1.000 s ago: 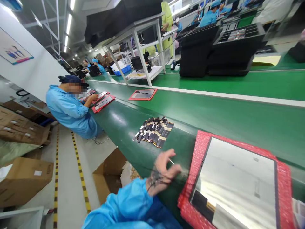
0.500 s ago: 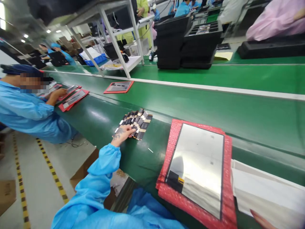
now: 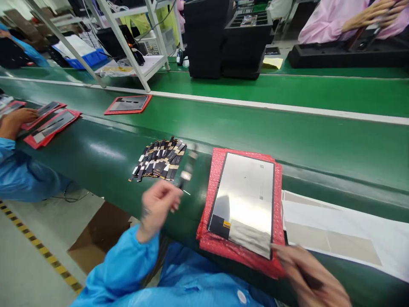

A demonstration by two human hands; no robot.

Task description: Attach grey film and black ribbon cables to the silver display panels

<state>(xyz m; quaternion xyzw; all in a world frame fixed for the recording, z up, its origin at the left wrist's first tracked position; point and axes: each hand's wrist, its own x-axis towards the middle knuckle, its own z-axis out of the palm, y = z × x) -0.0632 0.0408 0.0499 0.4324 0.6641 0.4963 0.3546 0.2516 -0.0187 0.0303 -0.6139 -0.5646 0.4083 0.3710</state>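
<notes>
My left hand (image 3: 159,202) pinches one end of a dark flex cable strip (image 3: 188,170), which is blurred and stands up from the fingers. Behind it a fanned pile of similar flex cables (image 3: 156,158) lies on the green bench. To the right, a shiny display panel (image 3: 247,187) rests on a stack of red bubble-wrap sheets (image 3: 217,166), with a black and gold tab at its lower left corner. My right hand (image 3: 315,277), smeared by motion, is at the panel's lower right corner with its fingers closed; a dark thin thing between them is not clear.
White sheets (image 3: 345,230) lie right of the stack. Another panel on red wrap (image 3: 128,104) lies on the belt. A co-worker's hand (image 3: 15,121) is at more panels on the left. Black trays (image 3: 207,40) and a white rack (image 3: 123,47) stand behind.
My left hand has lifted a flex cable from the pile and moved right and nearer to me. My right hand has come in from the lower right to the panel's corner. The view has shifted right.
</notes>
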